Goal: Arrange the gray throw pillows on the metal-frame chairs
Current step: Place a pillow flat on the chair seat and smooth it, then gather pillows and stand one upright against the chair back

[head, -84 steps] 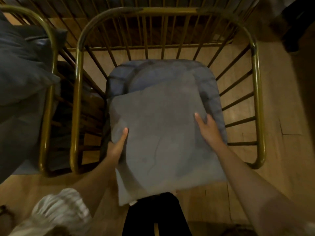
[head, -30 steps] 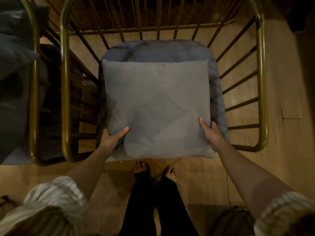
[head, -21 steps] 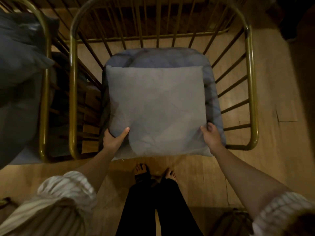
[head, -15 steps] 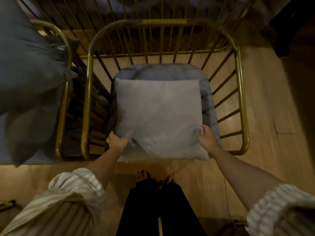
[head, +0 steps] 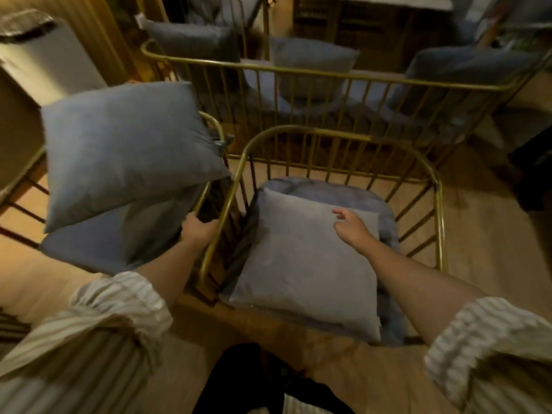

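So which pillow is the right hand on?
The flat pillow on the nearest chair. The right hand is at its far edge; the other pillows, like the propped one on the left, are out of its reach.

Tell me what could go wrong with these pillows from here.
The gray square throw pillow lies flat with its near edge past the seat cushion's front; it may slide off once the right hand lifts. The tilted gray pillow on the left chair leans over the rail the left hand grips and could topple.
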### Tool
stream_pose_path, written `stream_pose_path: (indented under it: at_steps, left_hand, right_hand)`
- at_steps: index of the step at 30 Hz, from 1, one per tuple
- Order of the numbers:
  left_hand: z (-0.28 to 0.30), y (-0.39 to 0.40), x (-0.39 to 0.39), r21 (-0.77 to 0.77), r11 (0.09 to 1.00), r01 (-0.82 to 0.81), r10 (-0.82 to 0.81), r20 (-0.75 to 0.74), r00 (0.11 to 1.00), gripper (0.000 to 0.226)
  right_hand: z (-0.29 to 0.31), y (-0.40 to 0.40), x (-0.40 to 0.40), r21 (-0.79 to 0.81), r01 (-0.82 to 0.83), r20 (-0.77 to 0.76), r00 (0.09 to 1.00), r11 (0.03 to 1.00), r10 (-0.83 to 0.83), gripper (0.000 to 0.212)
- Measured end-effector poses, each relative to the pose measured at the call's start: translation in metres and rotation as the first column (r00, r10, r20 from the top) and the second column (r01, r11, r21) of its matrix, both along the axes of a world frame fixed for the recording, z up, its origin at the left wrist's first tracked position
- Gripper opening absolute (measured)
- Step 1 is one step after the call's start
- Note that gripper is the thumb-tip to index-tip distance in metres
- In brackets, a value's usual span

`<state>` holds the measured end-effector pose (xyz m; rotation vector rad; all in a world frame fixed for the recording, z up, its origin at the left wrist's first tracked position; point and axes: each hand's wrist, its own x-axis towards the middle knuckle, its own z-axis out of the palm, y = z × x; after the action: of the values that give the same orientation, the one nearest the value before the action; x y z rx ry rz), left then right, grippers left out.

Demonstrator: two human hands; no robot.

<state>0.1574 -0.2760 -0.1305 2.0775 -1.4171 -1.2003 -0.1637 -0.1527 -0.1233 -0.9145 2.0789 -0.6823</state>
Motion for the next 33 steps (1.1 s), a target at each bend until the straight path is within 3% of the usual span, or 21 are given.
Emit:
stream_pose_path:
  at_steps: [4, 9, 11, 13, 16, 19, 22, 25, 28, 31, 33]
  left_hand:
    - [0.028, -0.029, 0.065, -0.205, 0.961, -0.188, 0.192, -0.002, 0.981, 0.051]
    - [0.053, -0.073, 0.149, -0.415, 0.819, -0.397, 0.409, -0.064, 0.91, 0.031]
    - [0.065, -0.096, 0.179, -0.442, 0.787, -0.429, 0.454, -0.055, 0.889, 0.033]
    - [0.069, -0.122, 0.205, -0.453, 0.802, -0.39, 0.43, -0.016, 0.903, 0.043]
    - [0.069, -0.172, 0.245, -0.344, 0.886, -0.311, 0.337, 0.018, 0.941, 0.067]
    - [0.069, -0.218, 0.269, -0.268, 0.919, -0.289, 0.291, -0.033, 0.956, 0.082]
    - [0.071, -0.259, 0.282, -0.211, 0.936, -0.28, 0.266, -0.096, 0.959, 0.092]
    - [0.069, -0.297, 0.289, -0.08, 0.951, -0.299, 0.279, -0.194, 0.94, 0.106]
    - [0.064, -0.322, 0.295, 0.014, 0.944, -0.328, 0.319, -0.283, 0.905, 0.116]
    - [0.058, -0.339, 0.306, 0.133, 0.939, -0.316, 0.343, -0.356, 0.869, 0.131]
    - [0.054, -0.345, 0.315, 0.227, 0.941, -0.252, 0.329, -0.426, 0.843, 0.14]
  right_hand:
    - [0.025, -0.062, 0.051, -0.036, -0.112, 0.009, 0.994, 0.993, 0.112, 0.047]
    - [0.037, -0.15, 0.121, -0.088, -0.23, 0.121, 0.963, 0.969, 0.24, 0.041]
    - [0.037, -0.189, 0.152, -0.088, -0.194, 0.179, 0.962, 0.977, 0.207, 0.04]
    - [0.028, -0.223, 0.178, -0.063, -0.043, 0.259, 0.964, 0.997, 0.058, 0.046]
    - [0.011, -0.263, 0.219, 0.003, 0.254, 0.348, 0.906, 0.967, -0.239, 0.079]
    - [-0.001, -0.282, 0.253, 0.112, 0.468, 0.394, 0.789, 0.877, -0.471, 0.114]
    - [-0.017, -0.305, 0.272, 0.126, 0.62, 0.388, 0.688, 0.774, -0.614, 0.117]
    - [-0.015, -0.32, 0.283, 0.11, 0.688, 0.331, 0.655, 0.717, -0.679, 0.1]
    - [0.003, -0.328, 0.286, 0.151, 0.65, 0.161, 0.727, 0.745, -0.667, 0.08]
    - [0.011, -0.342, 0.278, 0.179, 0.498, -0.103, 0.867, 0.849, -0.487, 0.072]
    - [0.016, -0.351, 0.276, 0.178, 0.403, -0.066, 0.915, 0.898, -0.398, 0.081]
